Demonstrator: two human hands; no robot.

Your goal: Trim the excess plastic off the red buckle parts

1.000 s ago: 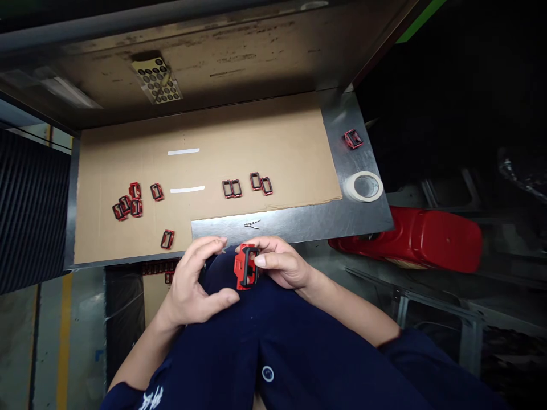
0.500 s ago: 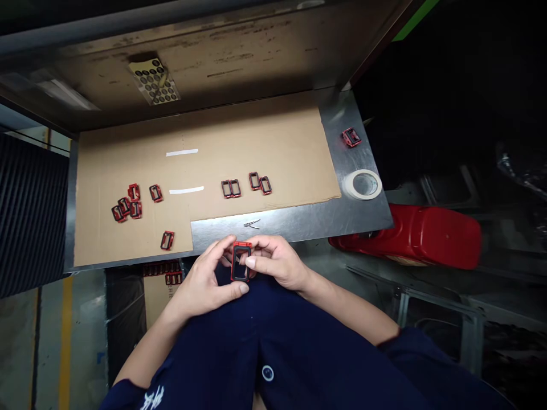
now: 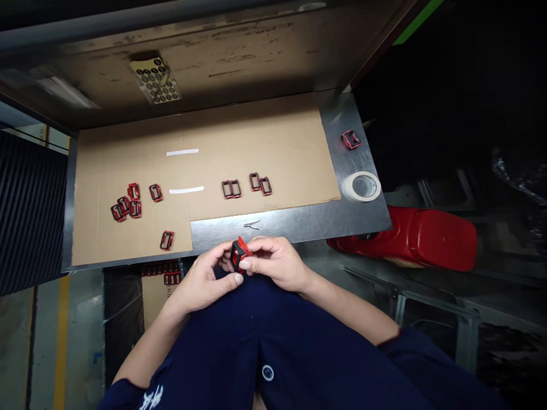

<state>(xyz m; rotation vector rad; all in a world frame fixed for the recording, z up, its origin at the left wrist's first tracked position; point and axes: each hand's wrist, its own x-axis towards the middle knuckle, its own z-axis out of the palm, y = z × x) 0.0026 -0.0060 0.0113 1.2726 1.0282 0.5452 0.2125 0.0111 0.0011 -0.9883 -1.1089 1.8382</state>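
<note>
Both of my hands pinch one small red and black rectangular frame part [image 3: 238,254] just in front of the metal bench edge, above my lap. My left hand [image 3: 206,280] grips it from the left with thumb and fingertips. My right hand [image 3: 276,263] closes on it from the right. The part is turned edge-on, partly hidden by my fingers. More of the same frame parts lie on the cardboard sheet [image 3: 277,142]: a cluster [image 3: 126,204] at the left, one single [image 3: 166,240] near the front edge, two pairs [image 3: 247,185] in the middle.
A thin metal tool like tweezers [image 3: 252,224] lies on the steel bench strip in front of my hands. A roll of white tape [image 3: 362,186] and another frame part [image 3: 351,139] sit at the right. A red container [image 3: 421,239] lies below the bench, right.
My left hand has closed in from open beside the part to gripping it. The part has been turned from flat-on to edge-on and lifted slightly toward the bench edge.
</note>
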